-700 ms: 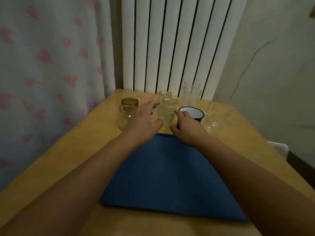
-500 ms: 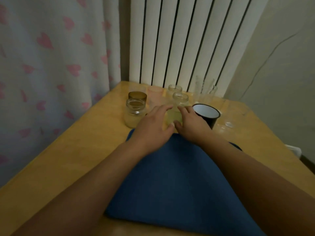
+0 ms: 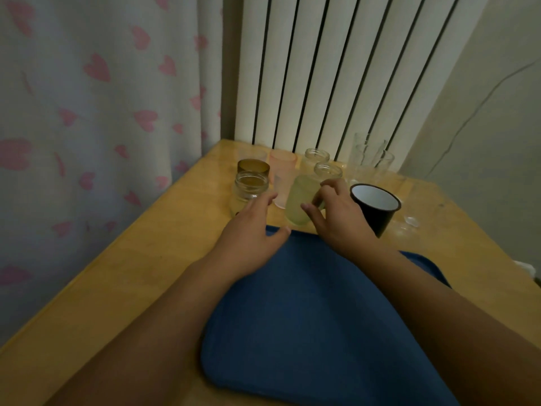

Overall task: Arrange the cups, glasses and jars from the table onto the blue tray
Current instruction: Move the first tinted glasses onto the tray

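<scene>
A heart-print curtain (image 3: 102, 112) is hanging far left, beside a white ribbed radiator (image 3: 336, 68) standing behind the wooden desk (image 3: 131, 273).

Both forearms are bare, with seemingly no sleeve, ring or watch on either hand (image 3: 248, 247).

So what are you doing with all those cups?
A person is moving cups, glasses and jars onto the blue tray. The right hand grips a frosted yellowish cup, tilted, just beyond the tray's far edge. The left hand is open beside it, holding nothing. Nothing stands on the tray yet; the black cup and the jars wait on the table.
</scene>
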